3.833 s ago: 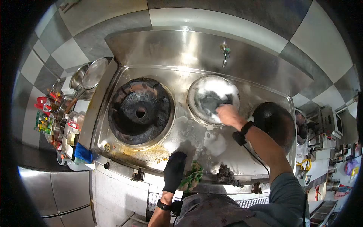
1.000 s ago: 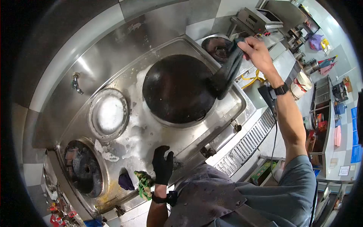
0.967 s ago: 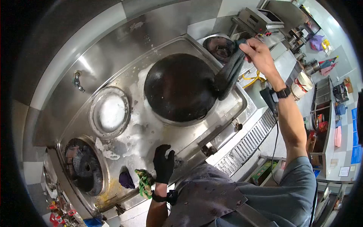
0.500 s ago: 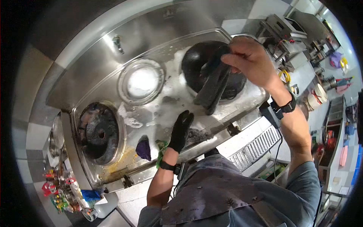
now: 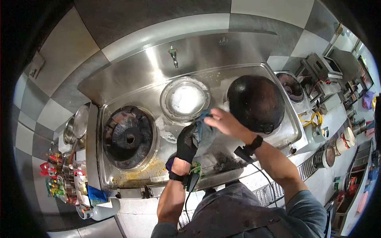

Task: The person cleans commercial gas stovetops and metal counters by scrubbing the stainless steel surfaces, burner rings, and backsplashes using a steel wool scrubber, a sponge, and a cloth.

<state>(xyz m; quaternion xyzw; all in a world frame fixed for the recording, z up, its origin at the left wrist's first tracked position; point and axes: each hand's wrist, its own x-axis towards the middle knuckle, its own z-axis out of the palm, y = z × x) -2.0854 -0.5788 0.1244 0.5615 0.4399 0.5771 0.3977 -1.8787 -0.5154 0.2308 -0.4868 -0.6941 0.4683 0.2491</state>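
Cloth [image 5: 204, 137] swung to left hand [image 5: 186, 142] (fingers unclear), right hand [image 5: 225, 123] pinching it, suds [image 5: 168, 137] left of both could make it slip.

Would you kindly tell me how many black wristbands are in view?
2: a left band behind the gloved left hand, and a right band behind the bare right hand.

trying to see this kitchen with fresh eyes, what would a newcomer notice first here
Probably the large dark wok on the right of the steel stove, and the blackened burner on the left. Between them, toward the wall, a round basin has a glaringly white middle. Nearer the person, the black-gloved left hand and bare right hand meet at a greyish cloth or glove.
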